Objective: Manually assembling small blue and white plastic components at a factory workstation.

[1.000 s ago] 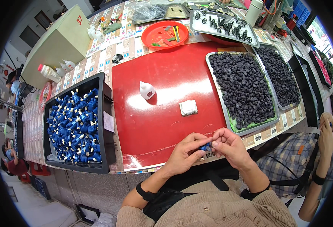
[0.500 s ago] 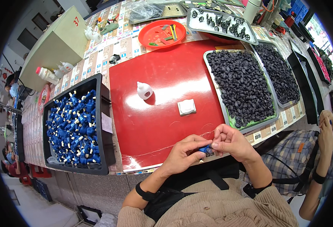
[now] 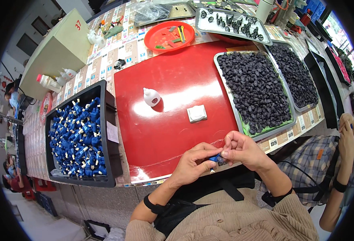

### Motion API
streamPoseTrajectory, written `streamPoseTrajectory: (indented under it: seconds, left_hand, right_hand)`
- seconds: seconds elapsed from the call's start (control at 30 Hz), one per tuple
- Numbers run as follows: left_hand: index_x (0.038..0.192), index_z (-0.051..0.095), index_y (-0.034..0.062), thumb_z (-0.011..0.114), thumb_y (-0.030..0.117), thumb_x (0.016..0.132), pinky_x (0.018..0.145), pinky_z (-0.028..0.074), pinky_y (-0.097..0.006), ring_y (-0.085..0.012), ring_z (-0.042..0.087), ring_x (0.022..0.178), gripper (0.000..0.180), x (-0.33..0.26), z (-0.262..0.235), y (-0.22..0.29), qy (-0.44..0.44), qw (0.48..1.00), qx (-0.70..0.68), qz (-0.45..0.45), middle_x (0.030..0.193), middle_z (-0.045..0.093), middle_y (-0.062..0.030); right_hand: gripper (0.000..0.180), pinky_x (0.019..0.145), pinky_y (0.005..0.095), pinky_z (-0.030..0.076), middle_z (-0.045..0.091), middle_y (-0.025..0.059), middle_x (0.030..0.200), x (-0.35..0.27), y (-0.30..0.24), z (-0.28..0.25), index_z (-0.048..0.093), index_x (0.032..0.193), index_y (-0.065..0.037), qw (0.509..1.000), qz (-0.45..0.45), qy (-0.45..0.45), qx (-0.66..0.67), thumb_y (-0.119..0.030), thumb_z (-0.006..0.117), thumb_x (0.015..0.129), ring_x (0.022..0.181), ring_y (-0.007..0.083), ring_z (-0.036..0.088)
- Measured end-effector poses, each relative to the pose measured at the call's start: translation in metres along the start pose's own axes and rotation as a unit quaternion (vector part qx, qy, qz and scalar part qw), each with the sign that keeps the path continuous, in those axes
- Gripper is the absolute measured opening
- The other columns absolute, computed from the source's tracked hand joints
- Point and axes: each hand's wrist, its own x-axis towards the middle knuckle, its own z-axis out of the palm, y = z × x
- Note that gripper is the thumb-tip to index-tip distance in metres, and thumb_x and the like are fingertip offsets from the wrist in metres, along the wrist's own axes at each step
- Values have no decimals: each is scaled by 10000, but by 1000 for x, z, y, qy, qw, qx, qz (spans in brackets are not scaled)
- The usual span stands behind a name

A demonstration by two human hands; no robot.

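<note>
Over the front edge of the red board, my left hand [image 3: 194, 161] is closed round a small blue figurine part [image 3: 214, 158] with a pale tip pointing down. My right hand [image 3: 244, 152] meets it from the other side, thumb and fingers pinched at the part's upper end. Whatever small piece sits between those fingertips is mostly covered; a dark bit shows beside the blue. A white squeeze bottle [image 3: 151, 97] stands on the red board [image 3: 169, 136], beyond my hands. Nearer to them lies a white square block or pad [image 3: 197, 113].
At left, a black bin [image 3: 109, 156] holds many blue figurine parts. Metal trays of small black pieces [image 3: 257, 92] lie at right. Behind are a red round tray [image 3: 149, 38] with cutters and a tray of black wheels [image 3: 203, 26]. A co-worker's arm [image 3: 345, 152] is at far right.
Both hands stay together on the blue part, with only slight finger movement. The whole view has shifted a little; the things on the table keep their places.
</note>
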Motion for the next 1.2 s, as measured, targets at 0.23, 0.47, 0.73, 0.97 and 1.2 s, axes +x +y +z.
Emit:
streamPoseTrajectory:
  seconds: [0.23, 0.47, 0.73, 0.97, 1.2]
  left_hand:
    - [1259, 645, 56, 687, 104, 882, 923, 463, -309, -177, 579, 1046, 382, 1, -1, 0, 2, 999, 17, 28, 1111, 613, -72]
    - [1230, 647, 33, 685, 38, 867, 898, 493, -289, -178, 597, 1046, 365, -2, 4, -5, 27, 999, -13, 26, 1133, 614, -88]
    - [1197, 655, 21, 688, 9, 851, 899, 507, -293, -185, 609, 1056, 348, -3, 6, -6, 24, 999, -14, 24, 1162, 617, -100]
    - [1182, 659, 17, 678, -11, 849, 902, 501, -297, -179, 602, 1049, 335, 1, 2, -3, 31, 999, -18, 34, 1133, 610, -96]
    - [1199, 644, 10, 694, 49, 881, 961, 487, -328, -180, 588, 1084, 325, 1, 0, -2, 43, 994, -99, 24, 1165, 591, -91]
  right_hand:
    - [224, 570, 203, 525, 660, 57, 841, 1, 5, -6, 475, 967, -87, 991, 39, -37, 123, -74, 688, 902, 691, 100, 648]
    - [154, 573, 189, 515, 639, 25, 790, -8, -4, 5, 566, 966, -37, 997, 21, 32, -60, -120, 685, 917, 641, 74, 616]
    - [225, 445, 185, 326, 552, -43, 688, -13, -2, -2, 615, 890, -40, 994, 53, -21, -91, -252, 651, 957, 528, 14, 438]
    - [209, 452, 189, 296, 533, -52, 687, -21, -12, 5, 613, 891, -37, 991, 25, 2, -132, -232, 649, 957, 533, 2, 411]
    - [183, 430, 187, 264, 508, -62, 689, -6, -33, 6, 607, 951, -38, 990, -39, 6, -134, -220, 624, 967, 507, -10, 373]
